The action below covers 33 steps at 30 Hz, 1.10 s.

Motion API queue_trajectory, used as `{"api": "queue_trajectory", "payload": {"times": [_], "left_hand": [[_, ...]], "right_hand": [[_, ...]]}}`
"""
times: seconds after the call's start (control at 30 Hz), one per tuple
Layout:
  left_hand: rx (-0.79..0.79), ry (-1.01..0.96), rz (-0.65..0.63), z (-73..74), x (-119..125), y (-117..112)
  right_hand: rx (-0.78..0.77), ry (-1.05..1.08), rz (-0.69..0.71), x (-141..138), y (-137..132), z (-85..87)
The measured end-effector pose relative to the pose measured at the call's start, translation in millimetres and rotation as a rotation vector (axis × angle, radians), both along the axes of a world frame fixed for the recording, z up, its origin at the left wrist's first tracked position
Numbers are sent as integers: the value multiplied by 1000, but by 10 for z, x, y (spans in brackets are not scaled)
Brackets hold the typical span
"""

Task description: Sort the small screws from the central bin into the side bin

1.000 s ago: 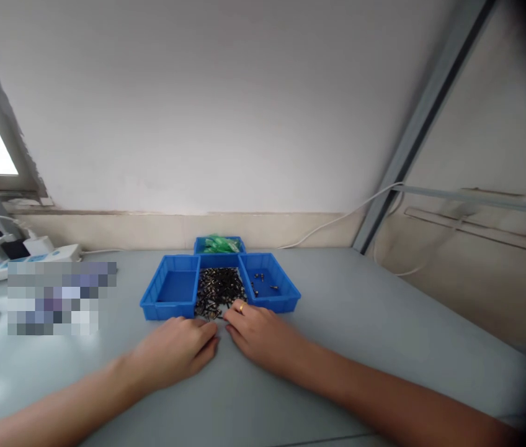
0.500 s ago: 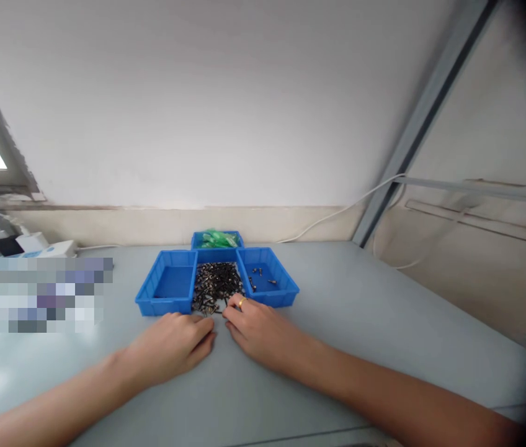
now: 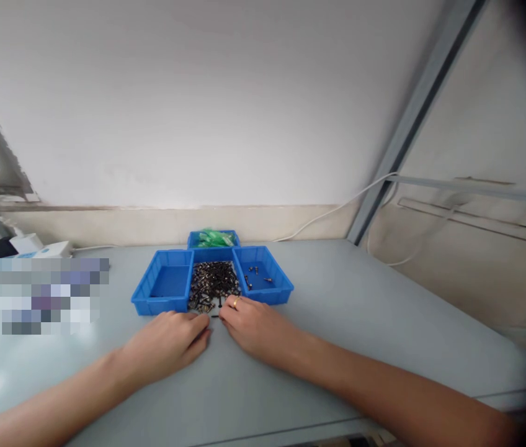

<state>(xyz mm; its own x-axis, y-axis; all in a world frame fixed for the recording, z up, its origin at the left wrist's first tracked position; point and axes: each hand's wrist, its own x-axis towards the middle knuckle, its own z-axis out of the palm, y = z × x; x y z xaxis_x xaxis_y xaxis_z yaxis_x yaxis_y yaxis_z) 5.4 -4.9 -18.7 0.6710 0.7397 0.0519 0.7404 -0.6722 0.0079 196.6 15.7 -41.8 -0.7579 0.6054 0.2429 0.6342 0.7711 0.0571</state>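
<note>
A heap of small dark and silvery screws (image 3: 215, 279) lies on the table between two blue bins. At its near edge, the curled fingers of my right hand (image 3: 251, 323), with a ring on one, are closed; whatever they may pinch is hidden. A single dark screw (image 3: 215, 316) lies by these fingertips, between both hands. My left hand (image 3: 172, 338) rests at the front of the left blue bin (image 3: 160, 305), thumb and fingers pressed together, with any content out of sight. The right blue bin (image 3: 270, 297) contains several loose screws (image 3: 254, 270).
Behind the heap stands another blue bin (image 3: 216, 254) with green plastic film (image 3: 216, 238) in it. A white power strip (image 3: 53, 251) with plugs sits at the left, near a blurred-out patch. A grey metal post (image 3: 374, 192) rises at the right rear.
The view has shifted slightly, so the bins and heap appear a little further left. My right fingers have drawn in a bit at the heap's near edge. My left hand stays nearly the same.
</note>
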Motion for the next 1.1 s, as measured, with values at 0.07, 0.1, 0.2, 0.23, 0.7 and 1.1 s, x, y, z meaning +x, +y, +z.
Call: {"api": "queue_trajectory", "payload": {"times": [0.07,0.1,0.2,0.23,0.7,1.1], "left_hand": [[1,8,13,-10,-2,3],[2,10,16,-15,-3,5],[-3,5,22,-27,-3,10],[-4,5,25,-29,-2,11],[8,28,51,-94,-18,28],[36,42,13,-36,-4,0]], "right_hand": [[-2,7,-8,-2,-7,8],[-2,13,-12,-3,-10,13],[3,21,-18,-10,-14,19],[5,20,-21,-11,-14,18],[-59,53,95,-1,-50,108],[-134,112,57,44,13,75]]}}
